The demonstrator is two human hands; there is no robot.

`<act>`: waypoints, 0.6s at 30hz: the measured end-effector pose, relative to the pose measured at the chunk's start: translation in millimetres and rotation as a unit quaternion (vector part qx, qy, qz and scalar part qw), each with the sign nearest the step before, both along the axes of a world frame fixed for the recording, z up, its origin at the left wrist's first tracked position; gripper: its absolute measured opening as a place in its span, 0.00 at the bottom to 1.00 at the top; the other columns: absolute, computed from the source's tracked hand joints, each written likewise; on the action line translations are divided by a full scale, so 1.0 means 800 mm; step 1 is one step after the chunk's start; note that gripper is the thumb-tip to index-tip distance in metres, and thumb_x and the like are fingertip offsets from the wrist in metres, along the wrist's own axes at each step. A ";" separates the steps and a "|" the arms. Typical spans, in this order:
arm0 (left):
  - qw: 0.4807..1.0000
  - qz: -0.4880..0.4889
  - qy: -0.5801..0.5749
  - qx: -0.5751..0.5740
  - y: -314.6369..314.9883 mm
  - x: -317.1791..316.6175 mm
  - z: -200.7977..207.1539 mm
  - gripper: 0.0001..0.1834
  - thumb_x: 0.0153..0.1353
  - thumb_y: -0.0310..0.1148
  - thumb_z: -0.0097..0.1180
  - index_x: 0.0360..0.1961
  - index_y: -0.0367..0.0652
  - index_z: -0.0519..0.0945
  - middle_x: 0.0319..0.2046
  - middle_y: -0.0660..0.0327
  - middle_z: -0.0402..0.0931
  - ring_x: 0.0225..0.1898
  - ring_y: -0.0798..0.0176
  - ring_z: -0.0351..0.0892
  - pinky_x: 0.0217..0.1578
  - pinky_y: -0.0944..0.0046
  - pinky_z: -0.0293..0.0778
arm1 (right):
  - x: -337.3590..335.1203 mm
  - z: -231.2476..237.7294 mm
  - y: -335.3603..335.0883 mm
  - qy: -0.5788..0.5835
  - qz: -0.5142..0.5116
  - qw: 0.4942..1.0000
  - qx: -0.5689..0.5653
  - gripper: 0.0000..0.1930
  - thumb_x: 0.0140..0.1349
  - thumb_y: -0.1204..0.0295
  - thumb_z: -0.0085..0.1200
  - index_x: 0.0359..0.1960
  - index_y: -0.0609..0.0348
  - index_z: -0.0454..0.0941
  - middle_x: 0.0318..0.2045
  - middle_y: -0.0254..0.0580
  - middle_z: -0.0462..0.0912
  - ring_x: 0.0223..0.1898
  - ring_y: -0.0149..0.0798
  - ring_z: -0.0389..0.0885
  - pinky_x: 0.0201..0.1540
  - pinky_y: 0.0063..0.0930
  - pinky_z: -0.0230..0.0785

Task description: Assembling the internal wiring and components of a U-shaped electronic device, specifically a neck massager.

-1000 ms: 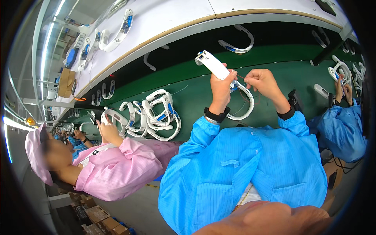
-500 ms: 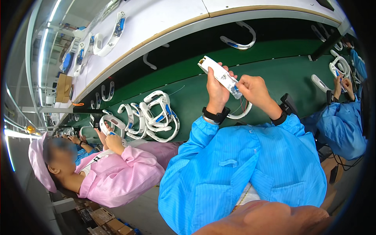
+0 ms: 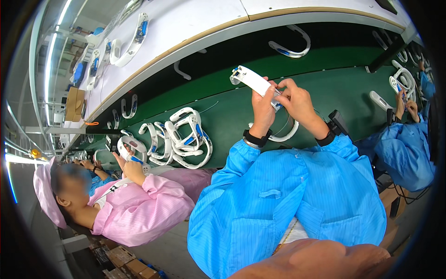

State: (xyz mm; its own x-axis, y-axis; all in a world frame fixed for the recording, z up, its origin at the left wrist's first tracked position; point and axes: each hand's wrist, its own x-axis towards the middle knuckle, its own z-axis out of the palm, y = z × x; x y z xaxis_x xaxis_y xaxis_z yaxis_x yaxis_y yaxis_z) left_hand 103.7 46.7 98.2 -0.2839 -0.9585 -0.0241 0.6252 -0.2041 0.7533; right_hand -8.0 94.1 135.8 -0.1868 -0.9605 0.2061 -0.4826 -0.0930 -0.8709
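A white curved plastic housing (image 3: 253, 79) is held above the green work surface, its smooth outer face showing and its far end exposing small inner parts. Around its near part my left hand (image 3: 263, 110) is closed. My right hand (image 3: 297, 103) pinches at the near end, where a bit of blue shows; the fingers hide the exact contact. Below my hands, a white curved arm piece (image 3: 284, 138) rests on the surface, with thin wires running up toward the housing.
Several white U-shaped assemblies with blue parts (image 3: 189, 139) lie to my left. Beside them a co-worker in pink (image 3: 144, 204) handles a similar piece; another in blue (image 3: 402, 149) works at right. Beyond runs a dark belt carrying a curved piece (image 3: 290, 52), under a white shelf (image 3: 200, 18).
The housing has been turned so its smooth outer face shows instead of its inner side. My right fingers have drawn closer to my left hand. Pieces on the far belt have shifted right.
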 end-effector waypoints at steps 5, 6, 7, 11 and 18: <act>0.999 -0.007 0.037 0.014 -0.002 0.007 0.000 0.20 0.60 0.22 0.51 0.52 0.39 0.62 0.39 0.56 0.72 0.38 0.61 0.74 0.40 0.62 0.74 | -0.006 0.004 0.018 -0.078 0.036 0.991 0.104 0.12 0.58 0.76 0.52 0.43 0.60 0.68 0.23 0.43 0.82 0.26 0.43 0.82 0.30 0.32 0.70; 0.999 -0.015 0.033 0.020 -0.002 0.008 -0.001 0.20 0.60 0.22 0.51 0.52 0.39 0.62 0.39 0.55 0.72 0.38 0.61 0.74 0.40 0.62 0.75 | -0.002 0.000 0.014 -0.078 0.037 0.991 0.103 0.12 0.58 0.76 0.52 0.43 0.60 0.68 0.23 0.43 0.82 0.26 0.43 0.82 0.30 0.32 0.70; 0.999 -0.015 0.033 0.019 -0.002 0.009 -0.003 0.20 0.60 0.22 0.51 0.52 0.39 0.62 0.39 0.55 0.72 0.38 0.61 0.74 0.40 0.62 0.75 | 0.002 -0.007 0.008 -0.058 0.033 0.997 0.037 0.12 0.58 0.75 0.52 0.43 0.60 0.68 0.24 0.43 0.82 0.26 0.44 0.82 0.29 0.32 0.70; 0.999 -0.047 0.004 0.006 -0.001 0.010 0.000 0.19 0.59 0.21 0.52 0.51 0.39 0.62 0.37 0.55 0.73 0.38 0.60 0.75 0.42 0.60 0.75 | 0.000 -0.005 0.002 0.015 0.058 0.996 -0.069 0.17 0.58 0.75 0.53 0.49 0.59 0.68 0.25 0.44 0.82 0.24 0.46 0.81 0.27 0.35 0.70; 0.996 -0.077 0.020 -0.031 0.003 0.012 0.003 0.19 0.60 0.21 0.51 0.52 0.40 0.62 0.37 0.55 0.74 0.39 0.62 0.77 0.41 0.62 0.75 | -0.005 -0.028 0.019 0.105 0.017 0.990 -0.094 0.29 0.57 0.73 0.56 0.61 0.59 0.62 0.28 0.45 0.83 0.24 0.46 0.82 0.27 0.33 0.72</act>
State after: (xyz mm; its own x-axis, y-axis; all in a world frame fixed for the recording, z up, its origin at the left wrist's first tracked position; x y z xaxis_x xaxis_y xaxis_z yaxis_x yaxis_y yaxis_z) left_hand 113.1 48.7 100.5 -0.4270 -0.9030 0.0478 0.6197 -0.2537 0.7427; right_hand -11.8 109.7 113.7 -0.0896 -0.9062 0.4132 -0.6451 -0.2633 -0.7173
